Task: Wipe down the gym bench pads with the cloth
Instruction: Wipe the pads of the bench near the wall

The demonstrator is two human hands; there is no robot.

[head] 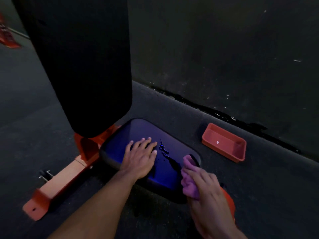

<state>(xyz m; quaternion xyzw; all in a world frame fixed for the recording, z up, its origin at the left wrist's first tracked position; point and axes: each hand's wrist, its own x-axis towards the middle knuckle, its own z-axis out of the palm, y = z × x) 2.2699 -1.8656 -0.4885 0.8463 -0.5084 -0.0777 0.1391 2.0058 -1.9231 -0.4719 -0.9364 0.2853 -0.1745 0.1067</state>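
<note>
The left hand (140, 156) lies flat with fingers spread on the dark, glossy, rounded seat pad (120, 144) at lower centre of the frame, most likely to brace the pad and steady the person's lean. The right hand (205, 185), lower right, has its fingers curled round a bunched purple cloth (189, 178), gripped as a wad so one end pokes forward onto the pad's right edge. Between the hands, a trail of liquid droplets (164, 150) glistens on the pad, just beside the left fingertips and leading towards the cloth; the wipe looks barely begun. The tall black back pad (77, 57) rises at upper left, tilted on the orange steel frame (57, 183), and appears untouched by the cloth. An orange rectangular plastic tray (224, 144) sits on the floor at right, near the wall.
</note>
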